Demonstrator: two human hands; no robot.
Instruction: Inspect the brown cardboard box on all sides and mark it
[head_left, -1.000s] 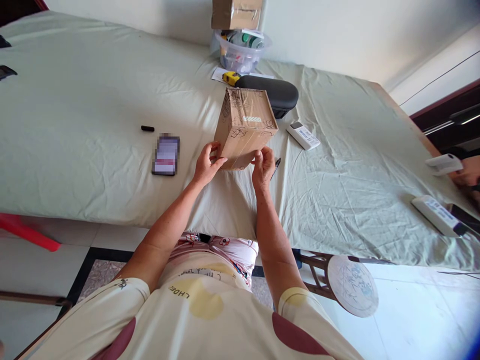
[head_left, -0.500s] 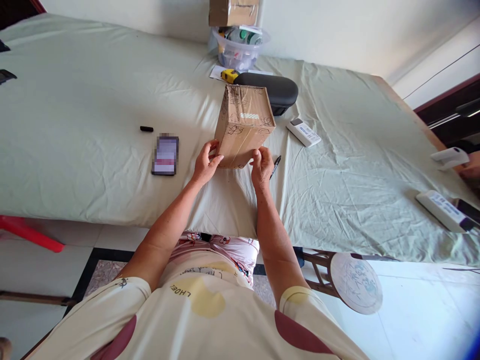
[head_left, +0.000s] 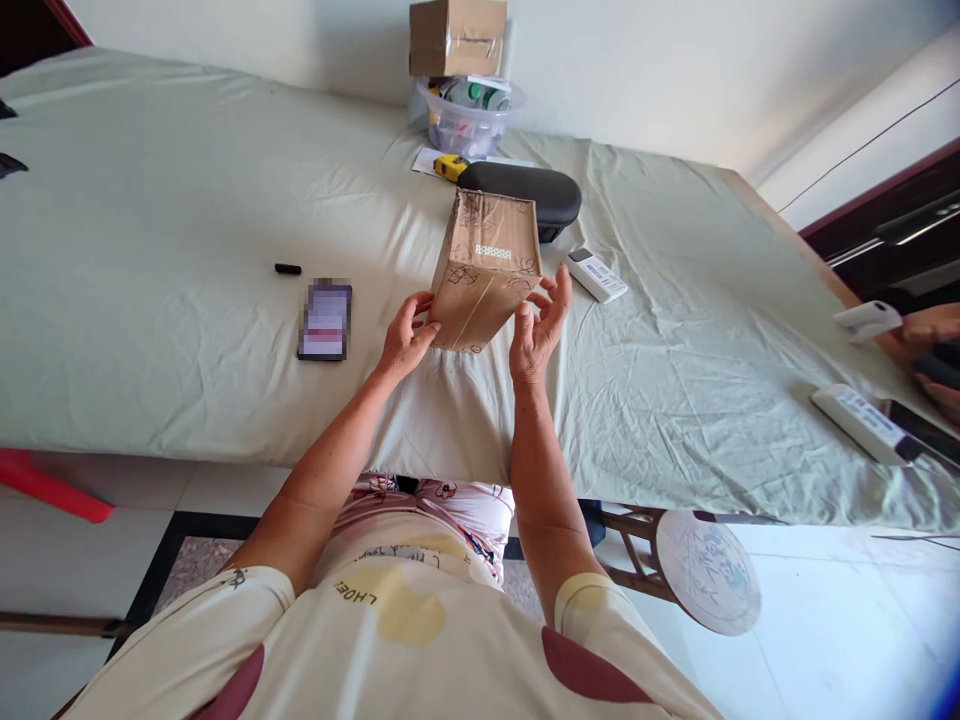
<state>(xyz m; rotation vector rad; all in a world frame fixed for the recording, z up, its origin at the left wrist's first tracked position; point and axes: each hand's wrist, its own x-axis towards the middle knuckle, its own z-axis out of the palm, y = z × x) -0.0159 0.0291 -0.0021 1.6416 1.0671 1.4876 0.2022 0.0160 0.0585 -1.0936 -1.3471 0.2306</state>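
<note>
One tall taped cardboard box [head_left: 486, 268] tilts on the wrinkled cloth-covered bench [head_left: 187, 230]. The left hand [head_left: 403, 340] fingers grasp its near corner; the right hand [head_left: 537, 325] fingers are spread, released. One black oval case [head_left: 525, 190] lies beyond.

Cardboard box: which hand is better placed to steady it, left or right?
Left, probably. The left hand has a grip on the near left corner of the cardboard box, tilted on the sheet. The right hand is open and spread beside its right side.
</note>
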